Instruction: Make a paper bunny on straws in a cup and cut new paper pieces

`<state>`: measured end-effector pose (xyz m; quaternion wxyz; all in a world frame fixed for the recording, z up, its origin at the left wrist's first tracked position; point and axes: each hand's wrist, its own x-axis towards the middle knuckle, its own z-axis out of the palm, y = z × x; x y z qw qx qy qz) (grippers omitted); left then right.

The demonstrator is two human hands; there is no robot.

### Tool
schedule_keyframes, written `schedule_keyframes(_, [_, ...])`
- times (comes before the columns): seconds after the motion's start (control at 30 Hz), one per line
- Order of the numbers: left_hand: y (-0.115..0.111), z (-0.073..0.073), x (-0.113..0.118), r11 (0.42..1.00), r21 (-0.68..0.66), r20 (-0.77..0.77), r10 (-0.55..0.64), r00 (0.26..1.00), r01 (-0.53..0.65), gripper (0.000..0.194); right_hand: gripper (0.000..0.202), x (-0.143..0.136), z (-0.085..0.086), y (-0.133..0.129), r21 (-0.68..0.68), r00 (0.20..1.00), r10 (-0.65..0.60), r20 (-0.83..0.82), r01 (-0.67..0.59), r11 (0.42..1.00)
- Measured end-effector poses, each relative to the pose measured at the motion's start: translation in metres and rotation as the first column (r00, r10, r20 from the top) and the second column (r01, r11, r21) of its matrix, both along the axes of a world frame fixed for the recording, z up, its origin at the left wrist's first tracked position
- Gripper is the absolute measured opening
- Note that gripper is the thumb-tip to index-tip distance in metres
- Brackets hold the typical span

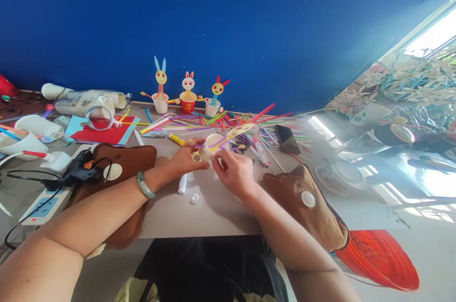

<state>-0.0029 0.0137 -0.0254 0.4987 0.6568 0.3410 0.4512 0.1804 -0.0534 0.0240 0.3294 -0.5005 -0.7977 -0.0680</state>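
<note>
Our worktop is pale grey and very full. Along its far edge we see three cups standing in a row: a white cup, a red cup and a second white cup. In front of them we have a big, messy heap of coloured sticks. A black phone lies just right of it. Toward the far left corner we see a pile of coloured paper. One brown bag lies toward the left edge; another brown bag reaches the near edge, on the right. Between them we find a white pen and a small clear round thing.
</note>
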Motion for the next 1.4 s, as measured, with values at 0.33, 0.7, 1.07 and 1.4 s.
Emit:
schedule_keyframes(0.33, [-0.008,0.024,-0.001,0.971,-0.22,0.17,-0.06,0.984,0.098,0.045,0.014,-0.004,-0.005,-0.006,0.099,0.963,0.109,-0.244,-0.087,0.991])
schedule_keyframes(0.7, [-0.007,0.026,-0.005,0.908,-0.38,0.241,-0.086,0.967,0.176,0.054,0.044,0.004,-0.003,0.02,-0.255,0.387,-0.159,-0.908,-0.21,0.944])
schedule_keyframes(1.07, [-0.01,0.026,-0.004,0.856,-0.445,0.317,-0.123,0.94,0.262,0.052,0.037,0.02,0.008,0.03,-0.26,0.23,-0.19,-0.954,-0.327,0.908])
schedule_keyframes(1.4, [-0.014,0.034,0.001,0.865,-0.407,0.381,-0.133,0.915,0.295,0.036,0.032,0.02,0.006,0.033,-0.206,0.211,-0.147,-0.966,-0.298,0.932])
